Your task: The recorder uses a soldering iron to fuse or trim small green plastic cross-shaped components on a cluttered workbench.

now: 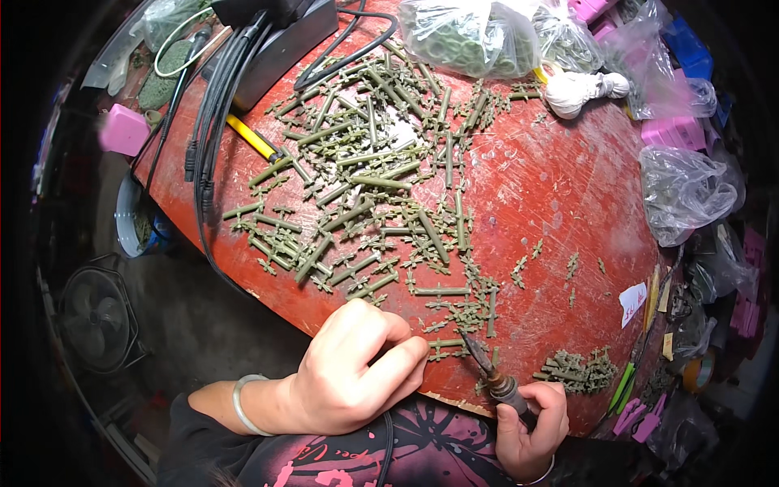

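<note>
My left hand (355,369) rests at the near edge of a red table (552,187), fingertips pressing on a small olive-green plastic piece (445,344). My right hand (531,420) grips the handle of a soldering iron (487,369) whose dark tip points up and left toward that piece. Several olive-green plastic sticks and small cross-shaped parts (365,187) lie scattered over the table's left and middle. A small heap of green pieces (578,369) lies just right of the iron.
Black cables (207,138) and a dark box (280,45) lie at the table's far left. Clear bags of parts (471,36) and pink blocks (669,130) stand at the back and right. A fan (97,316) stands on the floor left. A yellow-handled tool (251,138) lies by the cables.
</note>
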Demonstrator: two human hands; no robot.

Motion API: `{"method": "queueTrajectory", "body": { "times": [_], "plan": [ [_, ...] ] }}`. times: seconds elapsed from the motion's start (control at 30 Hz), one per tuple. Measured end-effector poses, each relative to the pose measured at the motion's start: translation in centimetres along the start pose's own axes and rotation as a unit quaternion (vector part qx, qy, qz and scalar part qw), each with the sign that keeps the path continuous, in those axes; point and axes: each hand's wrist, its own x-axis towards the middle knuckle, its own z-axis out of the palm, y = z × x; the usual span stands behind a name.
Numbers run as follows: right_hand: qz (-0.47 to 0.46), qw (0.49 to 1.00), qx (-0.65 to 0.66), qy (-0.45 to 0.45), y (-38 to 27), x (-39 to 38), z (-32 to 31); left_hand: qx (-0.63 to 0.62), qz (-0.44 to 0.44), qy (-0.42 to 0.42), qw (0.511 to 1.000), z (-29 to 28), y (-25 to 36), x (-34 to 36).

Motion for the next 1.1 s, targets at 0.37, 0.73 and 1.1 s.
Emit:
{"method": "queueTrajectory", "body": {
  "times": [0.37, 0.73, 1.1],
  "plan": [
    [-0.046, 0.998, -0.042, 0.003, -0.4, 0.6, 0.1, 0.003, -0.04, -0.034, 0.999, -0.5, 0.6, 1.1],
    [-0.044, 0.998, -0.045, -0.015, -0.3, 0.5, 0.2, 0.013, -0.057, -0.037, 0.998, -0.6, 0.8, 1.1],
    [-0.044, 0.998, -0.031, -0.026, -1.5, 1.2, -0.4, 0.015, -0.06, -0.043, 0.997, -0.6, 0.9, 1.1]
  ]
}}
